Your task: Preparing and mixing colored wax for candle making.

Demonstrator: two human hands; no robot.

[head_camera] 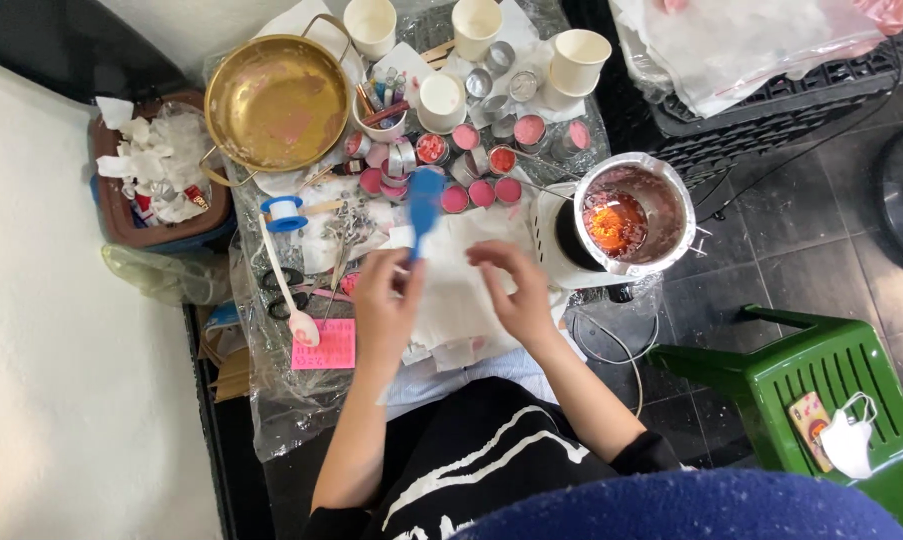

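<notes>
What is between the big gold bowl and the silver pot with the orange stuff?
In the head view, little round tins filled with pink wax sit between the gold bowl and the silver pot, beside a white cup.
</notes>
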